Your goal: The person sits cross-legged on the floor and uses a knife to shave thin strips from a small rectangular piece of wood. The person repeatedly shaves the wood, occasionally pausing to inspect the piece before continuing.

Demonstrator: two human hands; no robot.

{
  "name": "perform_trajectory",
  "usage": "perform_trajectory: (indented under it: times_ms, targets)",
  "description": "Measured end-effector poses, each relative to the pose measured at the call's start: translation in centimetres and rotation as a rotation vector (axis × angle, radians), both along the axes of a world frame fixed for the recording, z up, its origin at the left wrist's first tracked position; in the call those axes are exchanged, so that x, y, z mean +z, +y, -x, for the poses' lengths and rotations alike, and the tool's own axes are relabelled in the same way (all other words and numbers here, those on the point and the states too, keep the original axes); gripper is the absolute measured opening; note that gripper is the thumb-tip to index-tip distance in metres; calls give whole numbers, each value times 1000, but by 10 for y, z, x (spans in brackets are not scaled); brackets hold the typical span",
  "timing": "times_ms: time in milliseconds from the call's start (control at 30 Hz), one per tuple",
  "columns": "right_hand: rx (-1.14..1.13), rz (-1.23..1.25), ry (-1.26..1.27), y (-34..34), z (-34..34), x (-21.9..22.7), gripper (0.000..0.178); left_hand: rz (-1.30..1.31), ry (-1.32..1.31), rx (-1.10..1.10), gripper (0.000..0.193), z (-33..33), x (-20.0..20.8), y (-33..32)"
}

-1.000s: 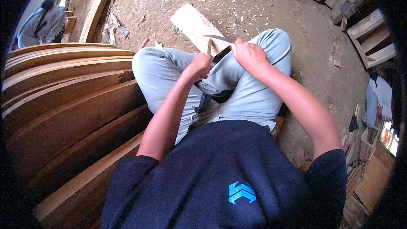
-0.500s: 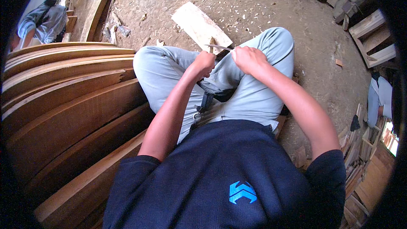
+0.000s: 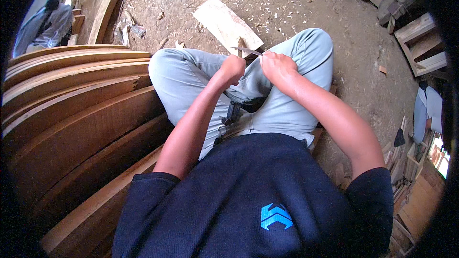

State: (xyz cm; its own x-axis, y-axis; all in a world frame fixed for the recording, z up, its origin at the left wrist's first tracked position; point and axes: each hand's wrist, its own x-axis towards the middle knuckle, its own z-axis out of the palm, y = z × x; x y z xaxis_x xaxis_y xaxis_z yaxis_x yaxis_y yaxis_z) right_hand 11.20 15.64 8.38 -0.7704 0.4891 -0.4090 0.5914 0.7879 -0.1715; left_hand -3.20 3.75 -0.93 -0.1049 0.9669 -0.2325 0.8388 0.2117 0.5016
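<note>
Toward twelve o'clock, the left hand [image 3: 233, 70] is clenched round a small wooden stick [image 3: 240, 53]. The right hand [image 3: 278, 67] — toward one o'clock — grips a knife [image 3: 252, 51], its blade pointing to ten o'clock, by the stick's top.

Head cam, left of the side-by-side fisheye pair, looks steeply down from the wearer's head, upright and unmirrored, top of frame pointing forward. Black shirt [image 3: 229, 186] is nearest the lens, left hand [image 3: 233, 69] and right hand [image 3: 278, 67] farther off at upper centre, dirt floor [image 3: 172, 14] beyond. Coverage is very wide: plank stack [image 3: 76, 124] at frame left bends toward the dark circular rim.
</note>
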Motion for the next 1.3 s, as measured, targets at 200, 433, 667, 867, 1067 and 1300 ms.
perform_trajectory:
  times_ms: [200,433,667,867,1067,1300]
  targets:
    - [63,-209,21,5,4,-17,17,235,-585,438,22,1,7,4]
    - [57,-483,86,52,27,-27,17,392,-1004,802,23,-14,62,11]
    - [-142,116,-36,37,22,25,35,396,-987,868,28,-22,80,6]
    - [-53,253,-18,23,0,13,42,403,-992,818,28,-19,71,7]
    - [-76,299,-62,14,-2,11,50,403,-1001,833,25,-20,72,7]
    - [-113,293,-26,14,-6,2,53,428,-1046,857,23,-21,71,10]
